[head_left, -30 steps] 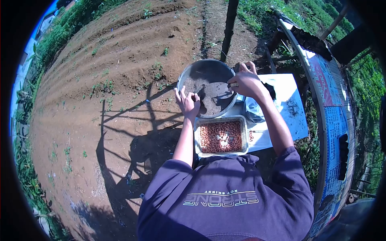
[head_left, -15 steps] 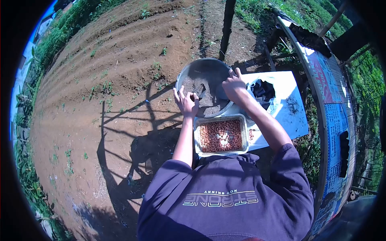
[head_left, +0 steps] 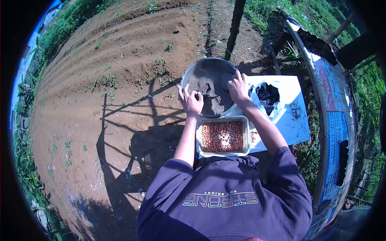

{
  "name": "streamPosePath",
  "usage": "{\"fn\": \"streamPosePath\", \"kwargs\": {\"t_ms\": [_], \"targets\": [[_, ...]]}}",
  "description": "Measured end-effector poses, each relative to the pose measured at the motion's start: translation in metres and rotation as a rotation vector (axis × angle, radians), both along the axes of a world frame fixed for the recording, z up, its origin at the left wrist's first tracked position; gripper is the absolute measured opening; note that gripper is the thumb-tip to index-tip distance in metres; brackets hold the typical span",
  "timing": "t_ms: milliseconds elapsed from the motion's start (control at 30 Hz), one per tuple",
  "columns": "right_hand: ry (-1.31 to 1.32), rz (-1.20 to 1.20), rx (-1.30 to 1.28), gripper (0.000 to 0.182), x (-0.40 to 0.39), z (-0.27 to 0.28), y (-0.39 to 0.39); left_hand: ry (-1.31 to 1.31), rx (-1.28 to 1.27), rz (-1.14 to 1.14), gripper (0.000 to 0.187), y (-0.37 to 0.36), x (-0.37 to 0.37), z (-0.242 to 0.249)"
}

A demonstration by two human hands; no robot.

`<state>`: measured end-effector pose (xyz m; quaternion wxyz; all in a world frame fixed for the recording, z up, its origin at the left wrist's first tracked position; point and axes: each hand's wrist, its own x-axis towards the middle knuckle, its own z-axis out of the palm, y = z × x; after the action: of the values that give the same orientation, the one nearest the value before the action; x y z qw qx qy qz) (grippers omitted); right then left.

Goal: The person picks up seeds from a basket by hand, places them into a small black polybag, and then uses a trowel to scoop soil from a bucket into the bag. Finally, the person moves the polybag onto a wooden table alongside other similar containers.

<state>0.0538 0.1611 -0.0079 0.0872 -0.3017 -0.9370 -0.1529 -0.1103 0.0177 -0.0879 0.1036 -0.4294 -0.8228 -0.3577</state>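
A round grey basin (head_left: pixel 187 72) holds dark, loose soil (head_left: pixel 197 82). My left hand (head_left: pixel 191 102) is over its near left side, thumb and forefinger pinched at a small black plastic bag (head_left: pixel 208 89) above the soil. At the basin's right rim, my right hand (head_left: pixel 238 87) is closed around the edge of a grey, rounded scoop-like thing (head_left: pixel 226 81). Its fingers partly hide that thing, so its full shape cannot be made out. Nearest to my body, a pale rectangular basket (head_left: pixel 198 138) contains many reddish-brown seeds or nuts (head_left: pixel 213 134).
A white tabletop (head_left: pixel 295 120) extends right, with dark soil smudges. On it sits a clear plastic bag (head_left: pixel 277 110) full of black pieces (head_left: pixel 267 94). A few seeds lie beside the basket. A wooden post (head_left: pixel 235 30) stands behind the basin; a bannered fence (head_left: pixel 333 132) runs along the right.
My right hand has turned and drawn the grey scoop-like thing up towards the basin's far right rim. My left hand remains at the black bag; the whole view has shifted slightly.
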Motion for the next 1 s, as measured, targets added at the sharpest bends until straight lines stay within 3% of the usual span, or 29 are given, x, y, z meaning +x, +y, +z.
{"fn": "streamPosePath", "kwargs": {"t_ms": [167,267,467,1000], "targets": [[0.023,-0.006,-0.188,0.022,0.007,-0.028,0.005,0.012,-0.052,0.055,0.018,0.001,0.002,0.002],[0.179,-0.022,-0.205,0.022,0.004,-0.042,0.003,-0.006,-0.014,0.032,0.019,0.003,0.0,-0.002],[0.248,-0.102,-0.274,0.026,0.013,-0.036,0.002,-0.019,-0.04,0.05,0.019,0.003,0.0,-0.002],[0.285,-0.022,-0.379,0.03,0.052,0.053,0.01,-0.024,-0.023,0.027,0.021,0.001,0.001,-0.003]]}}
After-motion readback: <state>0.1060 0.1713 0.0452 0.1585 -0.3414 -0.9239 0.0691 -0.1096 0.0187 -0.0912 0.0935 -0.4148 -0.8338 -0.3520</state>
